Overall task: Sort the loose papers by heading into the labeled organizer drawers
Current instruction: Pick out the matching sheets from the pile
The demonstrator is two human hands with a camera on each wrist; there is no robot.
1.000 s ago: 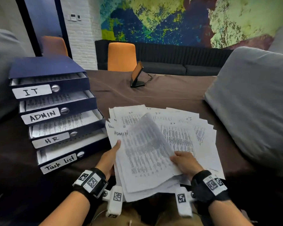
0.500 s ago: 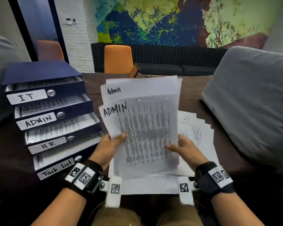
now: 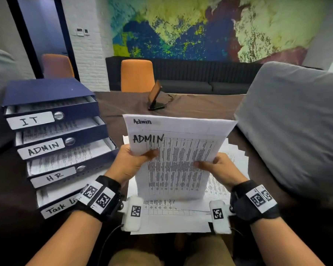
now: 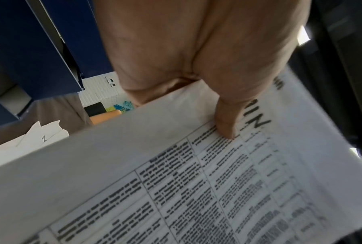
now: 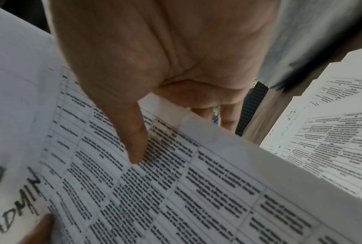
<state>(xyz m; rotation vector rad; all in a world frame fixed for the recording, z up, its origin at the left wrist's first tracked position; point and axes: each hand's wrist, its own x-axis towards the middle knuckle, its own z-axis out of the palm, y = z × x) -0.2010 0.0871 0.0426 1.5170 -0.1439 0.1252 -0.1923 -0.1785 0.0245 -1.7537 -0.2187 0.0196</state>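
Note:
I hold two printed sheets headed "ADMIN" (image 3: 178, 162) upright above the table. My left hand (image 3: 135, 160) pinches their left edge, thumb on the front (image 4: 226, 125). My right hand (image 3: 217, 167) pinches the right edge, thumb on the print (image 5: 134, 142). Under them a spread pile of loose papers (image 3: 231, 169) lies on the brown table. A dark blue organizer (image 3: 52, 93) stands at left with four open drawers: IT (image 3: 30, 120), ADMIN (image 3: 42, 149), HR (image 3: 54, 177) and Task List (image 3: 60, 207). Printed sheets lie in the drawers.
A large grey cushion (image 3: 288, 127) fills the right side beside the pile. A small tilted screen on a stand (image 3: 156, 96) sits at the far middle of the table (image 3: 200, 106). Orange chairs (image 3: 136, 75) and a dark sofa stand behind.
Both hands lifted the ADMIN sheets off the pile and stood them upright; since half a second ago my left hand slid up to the heading and the sheets dropped lower in view.

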